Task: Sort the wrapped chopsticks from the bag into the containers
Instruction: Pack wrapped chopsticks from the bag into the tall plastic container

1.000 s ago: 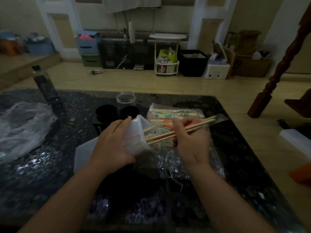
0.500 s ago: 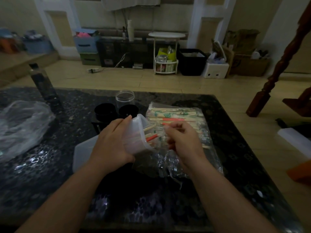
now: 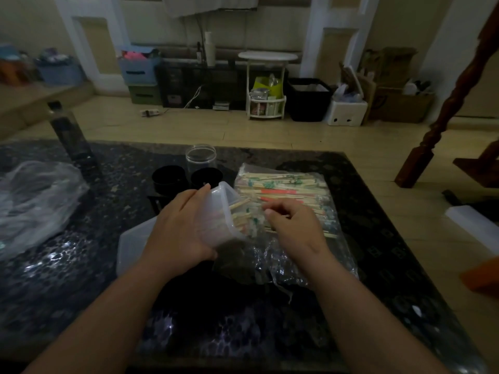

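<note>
Plastic is what the left hand [image 3: 178,233] holds: a milky, see-through container [image 3: 216,214] at the centre of the frame, tipped over so its mouth faces right toward the bag [image 3: 297,184]. The grip is wrapped round the container's wall, fingers over the top and thumb low. I'd judge the tilt is deliberate. With the opening laid nearly level with the pile, long sticks can be slid in lengthways rather than dropped from above. A few wrapped chopsticks [image 3: 240,204] already poke from the mouth, some in orange sleeves.

Most of them lie in the clear bag, right of centre, spread flat on the dark speckled surface [image 3: 81,265], with green-printed and orange sleeves mixed together. The right hand [image 3: 294,228] rests on the near end of that pile, just beside the container's mouth, fingers curled down among the sticks. Whether that grip has closed on any I cannot tell, since the back of the hand hides the fingertips.

Above the container in the frame stand two black cups [image 3: 168,179] and a clear jar [image 3: 201,157], upright and open, probably waiting for other kinds. A pale plastic piece [image 3: 129,244], perhaps the lid, lies flat beneath the left wrist. A crumpled plastic sheet [image 3: 35,201] sits at the left edge.
</note>
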